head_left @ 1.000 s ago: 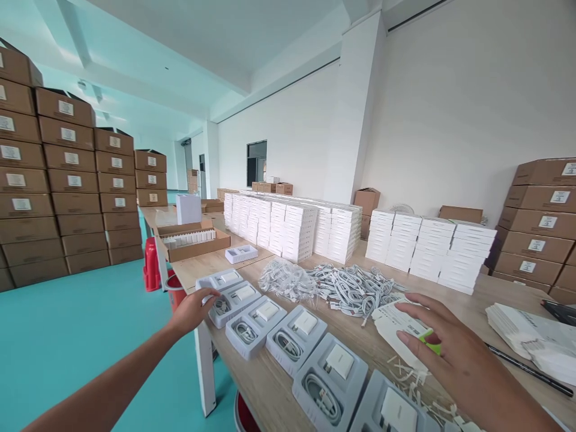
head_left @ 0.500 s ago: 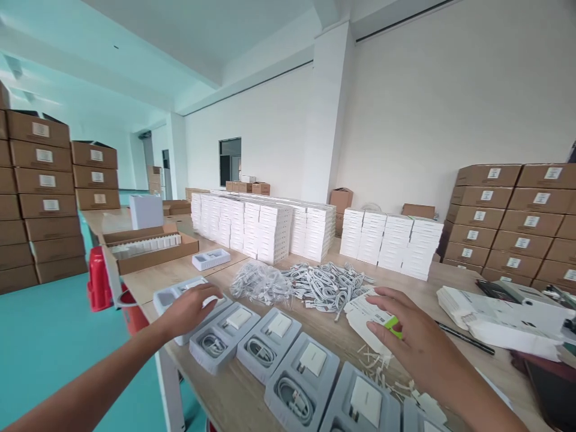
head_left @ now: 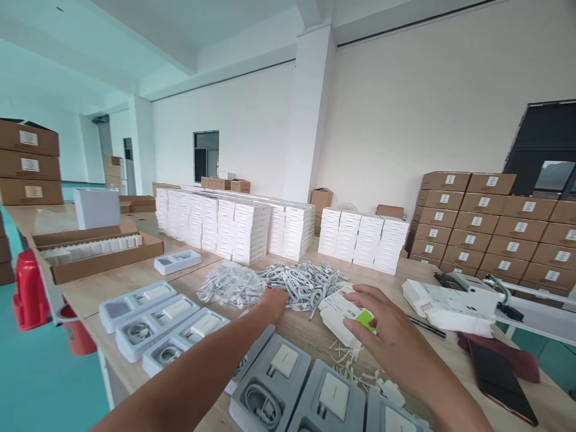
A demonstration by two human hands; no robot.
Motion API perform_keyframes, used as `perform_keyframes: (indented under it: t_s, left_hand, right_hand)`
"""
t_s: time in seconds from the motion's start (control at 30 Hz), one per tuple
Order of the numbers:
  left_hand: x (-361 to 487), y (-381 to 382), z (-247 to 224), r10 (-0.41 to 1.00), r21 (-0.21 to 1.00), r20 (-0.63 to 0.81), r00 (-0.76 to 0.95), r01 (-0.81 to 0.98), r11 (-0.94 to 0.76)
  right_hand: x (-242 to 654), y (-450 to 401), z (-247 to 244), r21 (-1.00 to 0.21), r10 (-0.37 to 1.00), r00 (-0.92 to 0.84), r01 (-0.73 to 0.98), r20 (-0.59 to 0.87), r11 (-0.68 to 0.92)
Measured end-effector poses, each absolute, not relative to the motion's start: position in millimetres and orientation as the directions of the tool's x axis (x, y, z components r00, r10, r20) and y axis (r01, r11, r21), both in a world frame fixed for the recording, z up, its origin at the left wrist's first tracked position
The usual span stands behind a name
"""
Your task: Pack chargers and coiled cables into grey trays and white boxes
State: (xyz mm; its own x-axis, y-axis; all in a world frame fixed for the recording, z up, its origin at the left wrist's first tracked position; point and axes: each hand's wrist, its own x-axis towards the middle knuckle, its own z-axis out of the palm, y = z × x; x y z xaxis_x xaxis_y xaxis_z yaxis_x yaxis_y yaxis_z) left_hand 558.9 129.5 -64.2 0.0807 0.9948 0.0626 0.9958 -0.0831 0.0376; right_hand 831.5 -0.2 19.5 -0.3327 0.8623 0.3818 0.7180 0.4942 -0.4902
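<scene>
My left hand (head_left: pixel 273 304) reaches to the near edge of a pile of white charging cables (head_left: pixel 310 282), beside a heap of clear plastic bags (head_left: pixel 231 284) with small white things inside. Its fingertips are turned away and hidden. Over flat white printed cartons (head_left: pixel 335 318) with a bright green patch, my right hand (head_left: pixel 375 324) hovers open, thumb and fingers apart. Grey trays (head_left: pixel 274 396) stand in a row along the near edge, several with a white plug charger (head_left: pixel 284 360) and a coiled cable (head_left: pixel 261 403). My left forearm hides part of the row.
White boxes (head_left: pixel 238 231) stand in stacks at the back. One tray (head_left: pixel 177 262) and an open brown carton (head_left: pixel 105 255) are at left. Scattered white scraps (head_left: pixel 355 375) lie near my right hand, with a pen (head_left: pixel 426 326), more folded cartons (head_left: pixel 450 306) and a phone (head_left: pixel 501 381) farther right.
My left hand has moved right, from above the left trays to the cable pile. The view has turned right. My right hand stays over the flat cartons.
</scene>
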Motion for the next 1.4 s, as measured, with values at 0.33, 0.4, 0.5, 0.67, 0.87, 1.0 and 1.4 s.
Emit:
perform_keyframes:
  t_s: [0.33,0.4,0.5,0.67,0.87,1.0,1.4]
  left_hand:
    - [540.0,129.9,-15.3,0.945,0.360,0.326,0.039,0.919,-0.162]
    - [542.9,125.3,-4.7,0.914,0.469,0.405,0.029,0.852,-0.235]
    - [550.6,123.1,1.1,0.873,0.649,0.485,-0.042,0.687,-0.328]
    - [567.5,121.1,-7.2,0.878,0.866,0.452,-0.157,0.315,-0.390]
    - [584.6,88.4,-16.4,0.898,0.903,0.420,0.129,0.042,-0.428]
    - [591.9,70.1,-25.3,0.840,0.877,0.479,0.255,-0.165,-0.451]
    - [623.8,45.4,-47.4,0.784,0.873,0.389,0.483,-0.466,-0.146]
  right_hand:
    - [823.0,5.1,19.2,-0.541,0.857,-0.352,0.666,0.378,0.512]
    - [820.9,7.0,17.0,-0.534,0.859,-0.357,0.675,0.367,0.509]
    - [818.9,10.0,12.9,-0.507,0.869,-0.352,0.708,0.349,0.491]
    - [815.3,14.1,10.0,-0.484,0.888,-0.323,0.750,0.328,0.451]
    - [811.1,19.0,8.6,-0.542,0.928,-0.141,0.777,0.344,0.319]
    - [804.2,20.8,1.2,-0.615,0.956,-0.181,0.734,0.231,0.288]
    - [787.5,34.5,-13.3,-0.921,0.922,0.012,0.058,0.386,0.385]
